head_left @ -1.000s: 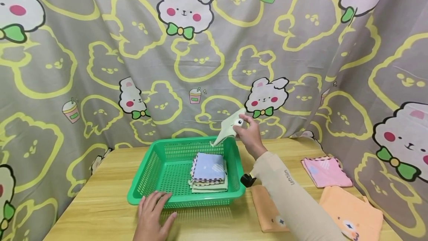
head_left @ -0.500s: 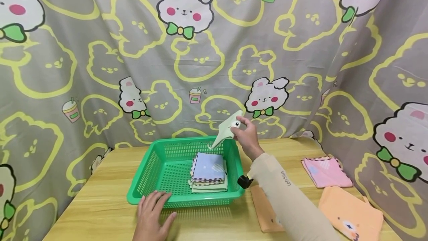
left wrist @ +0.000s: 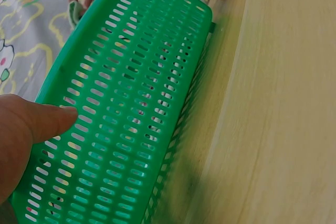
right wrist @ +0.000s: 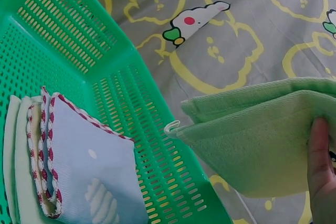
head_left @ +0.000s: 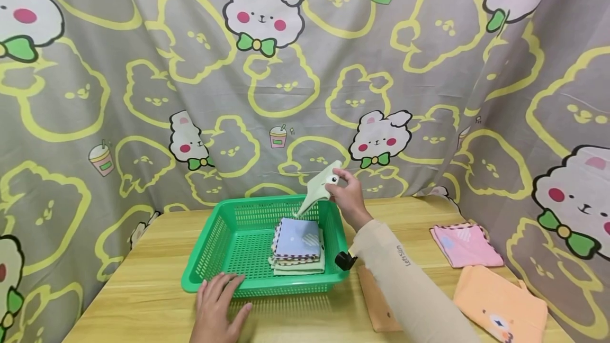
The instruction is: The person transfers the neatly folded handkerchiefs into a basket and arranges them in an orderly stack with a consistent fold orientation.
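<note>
My right hand (head_left: 350, 197) pinches a folded pale green towel (head_left: 316, 185) above the back right of a green plastic basket (head_left: 264, 282). In the right wrist view the towel (right wrist: 252, 135) shows its folded layers and a small white hanging loop at one corner; the thumb lies on its face. A stack of folded towels sits in the right part of the basket, with a blue towel (head_left: 297, 237) on top and a pale green towel (head_left: 300, 268) at the bottom. My left hand (head_left: 219, 306) rests at the basket's front left rim, fingers extended over it and thumb outside.
To the right on the wooden table (head_left: 138, 290) lie a folded pink towel (head_left: 466, 245), an orange towel with a bear face (head_left: 500, 300) and another orange towel (head_left: 376, 300), partly hidden under my right sleeve (head_left: 405, 279). A patterned curtain (head_left: 295, 94) hangs behind the table.
My right hand has moved slightly left and down with the pale green towel, nearer the stack. The left hand and the basket stay in place.
</note>
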Available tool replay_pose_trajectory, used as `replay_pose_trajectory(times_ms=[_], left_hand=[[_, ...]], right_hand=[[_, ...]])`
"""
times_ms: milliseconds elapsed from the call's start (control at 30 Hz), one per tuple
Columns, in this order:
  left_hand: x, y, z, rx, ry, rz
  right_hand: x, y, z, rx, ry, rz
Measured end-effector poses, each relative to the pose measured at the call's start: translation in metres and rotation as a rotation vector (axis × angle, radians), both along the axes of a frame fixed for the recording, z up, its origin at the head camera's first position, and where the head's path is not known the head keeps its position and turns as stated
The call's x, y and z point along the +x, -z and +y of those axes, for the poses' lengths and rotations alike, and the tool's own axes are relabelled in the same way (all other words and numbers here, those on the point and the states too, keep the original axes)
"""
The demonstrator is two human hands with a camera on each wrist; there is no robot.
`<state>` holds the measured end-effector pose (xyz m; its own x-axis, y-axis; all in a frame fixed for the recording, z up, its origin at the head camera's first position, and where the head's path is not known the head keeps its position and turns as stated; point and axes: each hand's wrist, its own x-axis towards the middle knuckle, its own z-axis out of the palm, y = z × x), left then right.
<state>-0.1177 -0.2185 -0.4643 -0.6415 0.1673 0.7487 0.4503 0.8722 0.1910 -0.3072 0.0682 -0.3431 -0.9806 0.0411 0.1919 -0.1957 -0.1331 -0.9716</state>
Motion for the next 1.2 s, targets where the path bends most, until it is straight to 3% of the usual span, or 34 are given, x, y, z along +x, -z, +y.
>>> replay_pose_trajectory(times_ms=[1200], left_hand=[[0.002,-0.004,0.002,0.008,-0.022,-0.055]], right_hand=[[-0.005,0.021,-0.018,-0.077,-0.049,-0.035]])
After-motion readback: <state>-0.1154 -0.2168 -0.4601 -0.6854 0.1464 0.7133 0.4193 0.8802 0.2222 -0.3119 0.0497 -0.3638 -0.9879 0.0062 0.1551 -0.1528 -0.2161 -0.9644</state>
